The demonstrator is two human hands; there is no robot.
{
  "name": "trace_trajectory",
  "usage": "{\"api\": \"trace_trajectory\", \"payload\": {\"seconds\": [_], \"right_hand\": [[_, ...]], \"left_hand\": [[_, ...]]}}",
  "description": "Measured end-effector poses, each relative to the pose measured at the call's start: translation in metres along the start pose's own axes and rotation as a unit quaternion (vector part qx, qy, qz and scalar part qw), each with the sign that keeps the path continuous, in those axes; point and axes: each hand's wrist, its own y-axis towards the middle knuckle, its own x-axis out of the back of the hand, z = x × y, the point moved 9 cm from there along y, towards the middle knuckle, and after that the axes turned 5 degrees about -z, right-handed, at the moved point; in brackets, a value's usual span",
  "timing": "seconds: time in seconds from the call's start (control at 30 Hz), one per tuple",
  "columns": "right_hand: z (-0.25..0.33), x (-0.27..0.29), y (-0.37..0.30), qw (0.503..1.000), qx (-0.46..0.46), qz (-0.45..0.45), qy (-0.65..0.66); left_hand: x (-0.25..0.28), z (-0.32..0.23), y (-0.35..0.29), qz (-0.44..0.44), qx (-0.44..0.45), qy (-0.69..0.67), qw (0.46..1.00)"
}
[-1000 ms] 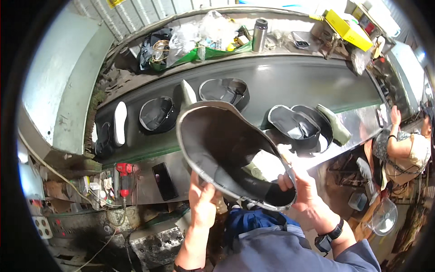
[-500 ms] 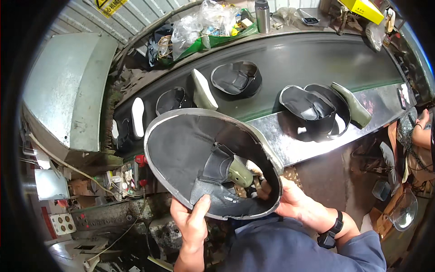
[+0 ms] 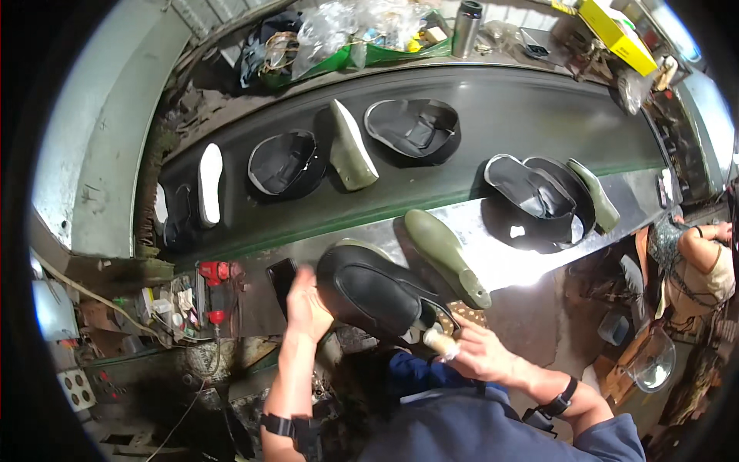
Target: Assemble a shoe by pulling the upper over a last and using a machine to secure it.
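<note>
A black slip-on shoe upper [image 3: 373, 292] is in front of me, toe toward the upper left. My left hand [image 3: 306, 306] is open beside its toe, fingers stretched and slightly blurred; I cannot tell whether they touch. My right hand [image 3: 485, 353] is closed on the strap-like heel edge at the other end. A pale, wrapped-looking piece [image 3: 441, 343] shows at that hand's fingertips; whether it is a covered finger or something held is unclear. Just beyond the upper, an olive-green shoe last [image 3: 445, 254] lies on the shiny metal ledge [image 3: 504, 266].
Across the dark belt [image 3: 508, 108] are black uppers [image 3: 416, 127], a green last with a white sole [image 3: 352, 146] and a white sole piece [image 3: 210, 185]. A phone [image 3: 283, 281] and red power tool [image 3: 215, 271] are at left. Another person [image 3: 697, 262] is far right.
The black upper has been lowered away from me and turned, so its outside shows instead of its opening. My left hand has let go of its rim; the green last on the ledge has come into full view.
</note>
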Motion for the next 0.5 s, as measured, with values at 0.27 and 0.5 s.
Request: {"api": "trace_trajectory", "payload": {"seconds": [0.27, 0.5], "right_hand": [[-0.035, -0.066, 0.003, 0.983, -0.095, -0.157, -0.016], [-0.067, -0.079, 0.013, 0.974, -0.156, -0.128, 0.099]], "left_hand": [[0.064, -0.047, 0.075, -0.243, -0.197, 0.406, 0.859], [0.039, -0.043, 0.063, -0.351, -0.324, 0.545, 0.689]]}}
